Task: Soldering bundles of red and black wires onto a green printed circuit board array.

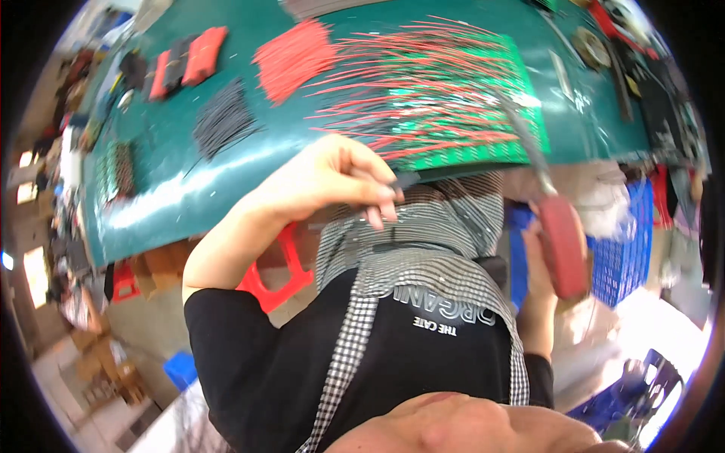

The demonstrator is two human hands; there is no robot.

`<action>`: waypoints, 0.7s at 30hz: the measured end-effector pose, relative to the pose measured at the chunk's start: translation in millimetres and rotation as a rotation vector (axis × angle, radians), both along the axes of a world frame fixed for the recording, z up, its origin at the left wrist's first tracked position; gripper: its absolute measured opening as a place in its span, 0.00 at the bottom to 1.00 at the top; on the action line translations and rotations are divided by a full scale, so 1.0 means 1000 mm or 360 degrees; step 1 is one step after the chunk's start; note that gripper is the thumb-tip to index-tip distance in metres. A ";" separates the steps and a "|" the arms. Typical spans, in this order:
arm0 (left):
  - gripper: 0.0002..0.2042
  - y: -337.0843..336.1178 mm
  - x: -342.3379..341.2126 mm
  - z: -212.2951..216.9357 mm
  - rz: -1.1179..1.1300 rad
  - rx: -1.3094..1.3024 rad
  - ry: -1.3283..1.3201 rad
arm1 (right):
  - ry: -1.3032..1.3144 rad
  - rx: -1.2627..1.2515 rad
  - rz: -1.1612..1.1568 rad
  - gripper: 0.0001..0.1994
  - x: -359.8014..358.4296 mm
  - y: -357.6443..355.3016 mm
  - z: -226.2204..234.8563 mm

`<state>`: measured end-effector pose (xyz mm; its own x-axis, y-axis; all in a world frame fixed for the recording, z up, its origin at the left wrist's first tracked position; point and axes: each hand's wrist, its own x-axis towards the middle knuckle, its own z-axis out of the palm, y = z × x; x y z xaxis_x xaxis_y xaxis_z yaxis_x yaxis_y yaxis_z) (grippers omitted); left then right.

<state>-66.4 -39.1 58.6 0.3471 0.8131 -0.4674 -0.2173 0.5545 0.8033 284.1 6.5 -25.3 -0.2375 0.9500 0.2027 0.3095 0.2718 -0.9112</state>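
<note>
Right hand (535,253) closed round red-handled soldering iron (563,245), apart from left hand (351,181); cannot tell whether left hand pinches dark piece (408,180); green circuit-board panel (535,130) at right of teal counter (174,200); best keep iron's tip off thin red wires (442,66)

One red-handled tool (563,253), one green board (538,128), one tape roll (591,49), one flat red wire pile (297,60), one flat black wire pile (223,119).

green counter (279,155) by the left hand (347,177), red stool (281,285) lower down, blue basket (633,241) right of the right hand (536,260), bright windows (35,278) and brown boxes (102,359) far left of both hands, gray floor (155,325)
</note>
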 end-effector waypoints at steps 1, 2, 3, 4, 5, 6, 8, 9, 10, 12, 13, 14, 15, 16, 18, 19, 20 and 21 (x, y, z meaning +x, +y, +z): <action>0.06 0.007 0.015 0.001 -0.0136 -0.0031 -0.0105 | 0.0103 -0.0182 0.0046 0.22 -0.016 0.003 0.011; 0.06 0.013 0.028 0.000 -0.0301 0.0032 -0.0099 | 0.0020 0.0443 0.0177 0.20 -0.031 0.018 0.009; 0.06 0.018 0.037 -0.001 -0.0359 0.0031 -0.0169 | -0.0090 0.1057 0.0319 0.18 -0.041 0.029 0.009; 0.06 0.022 0.043 -0.004 -0.0393 0.0015 -0.0169 | -0.0100 0.1153 0.0429 0.20 -0.052 0.033 0.014; 0.06 0.026 0.047 -0.002 -0.0419 -0.0002 -0.0167 | -0.0107 0.1246 0.0548 0.21 -0.062 0.034 0.025; 0.06 0.028 0.049 -0.005 -0.0444 0.0007 -0.0175 | -0.0144 0.1192 0.0588 0.21 -0.066 0.027 0.031; 0.05 0.030 0.051 -0.012 -0.0439 0.0005 -0.0210 | -0.0081 0.1243 0.0441 0.22 -0.065 0.027 0.023; 0.05 0.030 0.052 -0.012 -0.0446 0.0003 -0.0211 | -0.0072 0.1307 0.0322 0.23 -0.063 0.027 0.021; 0.05 0.031 0.052 -0.011 -0.0448 -0.0009 -0.0215 | -0.0073 0.1303 0.0318 0.23 -0.062 0.026 0.021; 0.06 0.030 0.053 -0.013 -0.0433 -0.0026 -0.0218 | -0.0019 0.1267 0.0354 0.22 -0.063 0.023 0.025; 0.06 0.030 0.054 -0.016 -0.0435 0.0027 -0.0214 | -0.0118 0.1261 0.0513 0.22 -0.061 0.023 0.022; 0.06 0.030 0.054 -0.018 -0.0434 0.0080 -0.0212 | -0.0172 0.1196 0.0578 0.21 -0.059 0.022 0.025; 0.06 0.030 0.052 -0.017 -0.0420 0.0071 -0.0213 | -0.0223 0.1129 0.0645 0.20 -0.055 0.020 0.028; 0.06 0.031 0.048 -0.012 -0.0304 0.0138 -0.0095 | -0.0160 0.1138 0.0518 0.20 -0.053 0.020 0.024; 0.06 0.032 0.038 0.002 -0.0077 0.0410 0.0352 | -0.0170 0.0907 0.0229 0.19 -0.039 0.010 0.009; 0.06 0.030 0.032 0.006 0.0116 0.0718 0.0604 | -0.0324 0.0870 0.0176 0.21 -0.024 0.002 0.012; 0.06 0.029 0.027 0.015 0.0170 0.1037 0.1006 | -0.0316 0.0649 0.0157 0.22 -0.017 -0.006 0.016; 0.07 0.028 0.021 0.021 0.0211 0.1358 0.1401 | -0.0317 0.0429 0.0134 0.24 -0.011 -0.013 0.021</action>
